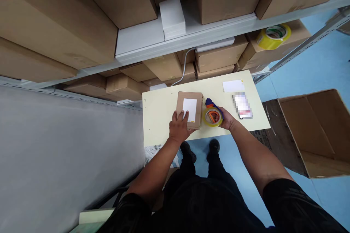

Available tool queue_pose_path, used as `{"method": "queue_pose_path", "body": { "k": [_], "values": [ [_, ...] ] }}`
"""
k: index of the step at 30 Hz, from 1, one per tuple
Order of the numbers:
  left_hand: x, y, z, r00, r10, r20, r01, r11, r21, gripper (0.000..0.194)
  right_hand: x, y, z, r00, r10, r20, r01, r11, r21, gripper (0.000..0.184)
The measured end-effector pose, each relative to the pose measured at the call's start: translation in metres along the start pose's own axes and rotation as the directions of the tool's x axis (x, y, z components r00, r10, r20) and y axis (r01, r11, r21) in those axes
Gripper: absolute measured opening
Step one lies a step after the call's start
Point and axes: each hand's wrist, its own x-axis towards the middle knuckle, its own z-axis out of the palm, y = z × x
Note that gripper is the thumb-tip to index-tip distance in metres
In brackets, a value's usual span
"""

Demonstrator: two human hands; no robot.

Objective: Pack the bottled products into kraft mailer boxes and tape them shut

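A small brown cardboard box (180, 98) with a white label (189, 108) on top lies on the pale table (158, 116). My left hand (179, 125) grips its near left corner, fingers spread over the top and label, thumb along the near side. Just right of the box, my right hand (226, 118) is closed around a blue and orange tape dispenser (212, 103). A roll of clear yellowish tape (205, 119) is mounted on it. The dispenser's head is close to the box's right side; whether tape touches the box I cannot tell.
A phone with a blurred screen (242, 105) and a white label sheet (233, 86) lie on the table's right. Behind, a shelf (142, 42) holds cardboard boxes, a white label stack (172, 16) and, lower, a yellow tape roll (273, 37). An open carton (317, 127) stands right.
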Motion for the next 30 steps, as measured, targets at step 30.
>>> {"method": "queue_pose_path", "body": {
  "k": [30],
  "values": [
    [0.023, -0.022, -0.016, 0.925, 0.378, -0.050, -0.381, 0.920, -0.096, 0.081, -0.022, 0.019, -0.025, 0.993, 0.104, 0.054, -0.108, 0.990, 0.085, 0.027]
  ]
}}
